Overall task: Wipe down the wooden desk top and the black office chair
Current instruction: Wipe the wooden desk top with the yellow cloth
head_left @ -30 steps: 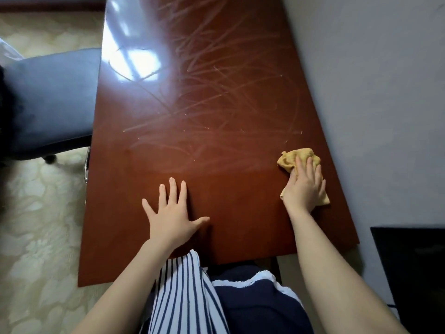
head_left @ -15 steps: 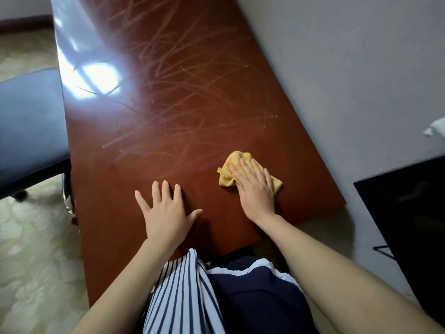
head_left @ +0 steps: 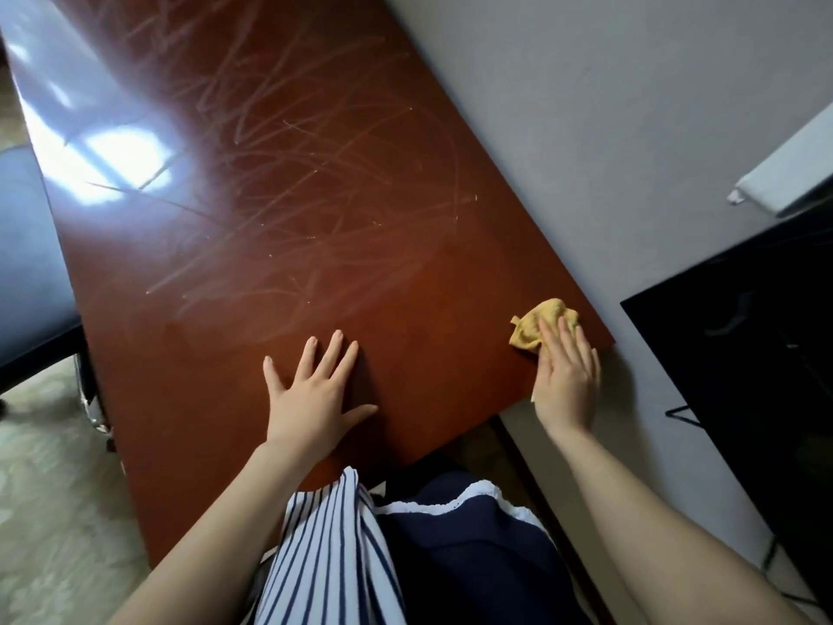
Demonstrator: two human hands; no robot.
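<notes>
Head view: the right hand (head_left: 565, 381) presses the yellow cloth (head_left: 538, 329) with straight fingers onto the wooden desk top (head_left: 315, 218), at its near right corner. The left hand (head_left: 311, 399) lies spread, palm down, by the near edge (probably bracing). The desk's length, all streaked, runs away from the cloth. The black office chair (head_left: 27, 272) stands off the left edge.

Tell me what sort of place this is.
Probably a home office or study: a long wooden desk stands against a plain wall, an office chair sits beside it, and a black screen-like panel stands to the right.
</notes>
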